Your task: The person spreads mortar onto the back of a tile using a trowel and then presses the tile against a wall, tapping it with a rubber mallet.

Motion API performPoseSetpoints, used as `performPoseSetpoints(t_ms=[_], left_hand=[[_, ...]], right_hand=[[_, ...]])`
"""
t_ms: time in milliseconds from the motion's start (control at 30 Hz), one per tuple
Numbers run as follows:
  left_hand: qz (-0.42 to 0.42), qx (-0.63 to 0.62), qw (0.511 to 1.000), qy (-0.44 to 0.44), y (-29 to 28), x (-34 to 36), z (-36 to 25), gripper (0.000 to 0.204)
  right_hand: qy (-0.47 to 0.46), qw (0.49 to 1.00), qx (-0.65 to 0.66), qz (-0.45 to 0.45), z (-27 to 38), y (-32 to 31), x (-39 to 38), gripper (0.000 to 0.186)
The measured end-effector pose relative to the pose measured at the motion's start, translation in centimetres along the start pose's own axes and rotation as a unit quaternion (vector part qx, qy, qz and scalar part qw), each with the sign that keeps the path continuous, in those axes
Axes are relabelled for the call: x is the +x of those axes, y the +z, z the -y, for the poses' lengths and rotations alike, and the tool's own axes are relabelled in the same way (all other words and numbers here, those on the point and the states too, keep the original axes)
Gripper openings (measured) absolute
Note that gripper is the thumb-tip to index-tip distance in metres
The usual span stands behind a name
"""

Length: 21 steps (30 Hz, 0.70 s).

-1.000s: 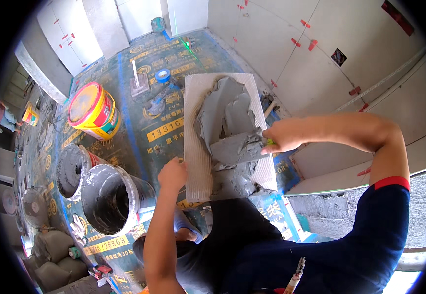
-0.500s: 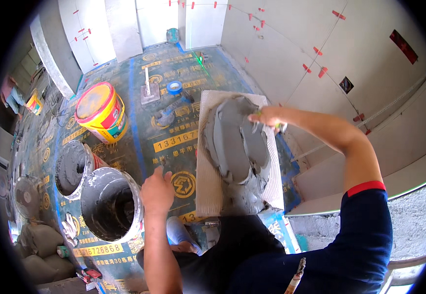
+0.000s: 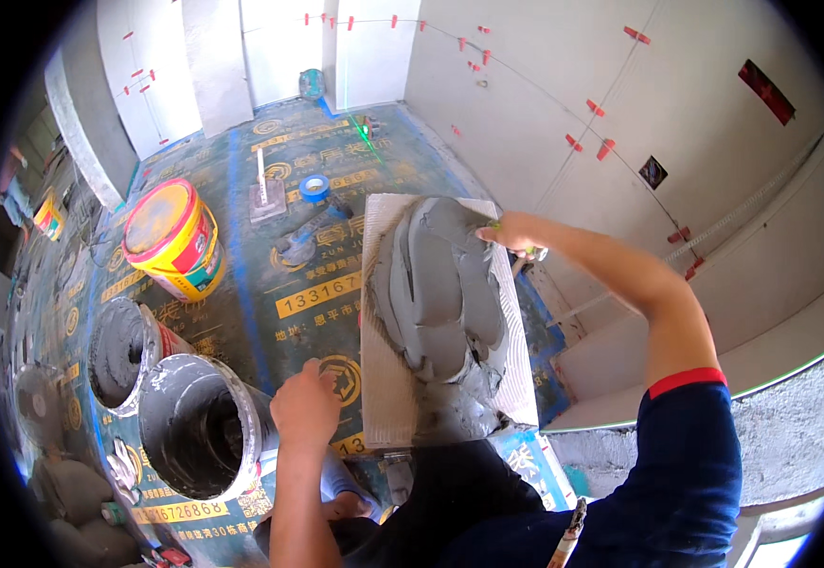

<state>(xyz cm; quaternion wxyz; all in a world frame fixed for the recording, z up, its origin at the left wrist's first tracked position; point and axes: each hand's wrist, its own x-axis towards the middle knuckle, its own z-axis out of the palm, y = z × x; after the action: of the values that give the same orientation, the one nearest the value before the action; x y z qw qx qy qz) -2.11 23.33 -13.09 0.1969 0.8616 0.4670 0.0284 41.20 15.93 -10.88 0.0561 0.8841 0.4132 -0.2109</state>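
A large tile (image 3: 385, 417) with a ridged back lies in front of me, a thick heap of wet grey mortar (image 3: 440, 284) spread along its middle. My right hand (image 3: 514, 233) is closed round the handle of a trowel (image 3: 533, 253) at the tile's far right edge; most of its blade is hidden by the hand and the mortar. My left hand (image 3: 306, 402) is held with curled fingers just left of the tile, apart from it, and what is inside the fingers is hidden. Close to its left stands a bucket (image 3: 251, 431) with dark, mortar-smeared inner walls.
A second bucket (image 3: 118, 355) holds grey mortar, and a lidded yellow-red bucket (image 3: 180, 251) stands beyond. A notched trowel (image 3: 267, 201), blue tape roll (image 3: 314, 187) and power tool (image 3: 306, 237) lie on the covered floor. The tiled wall (image 3: 545, 104) rises at right. A person (image 3: 14, 189) is far left.
The mortar's near part looks more smoothed and pressed out. My right hand remains at the tile's far right edge. My left hand stays curled beside the tile, and the whole view has shifted slightly.
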Motion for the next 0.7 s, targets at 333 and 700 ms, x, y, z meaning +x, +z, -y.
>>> performPoseSetpoints(t_ms=[333, 700], left_hand=[[0.011, 0.014, 0.999, 0.027, 0.6, -0.1, -0.7, 0.026], [0.016, 0.031, 0.999, 0.023, 0.4, -0.7, 0.6, 0.025]], right_hand=[[-0.036, 0.974, -0.156, -0.161, -6.4, 1.5, 0.2, 0.065], [0.156, 0.879, 0.451, -0.005, -10.5, 6.8, 0.9, 0.057]])
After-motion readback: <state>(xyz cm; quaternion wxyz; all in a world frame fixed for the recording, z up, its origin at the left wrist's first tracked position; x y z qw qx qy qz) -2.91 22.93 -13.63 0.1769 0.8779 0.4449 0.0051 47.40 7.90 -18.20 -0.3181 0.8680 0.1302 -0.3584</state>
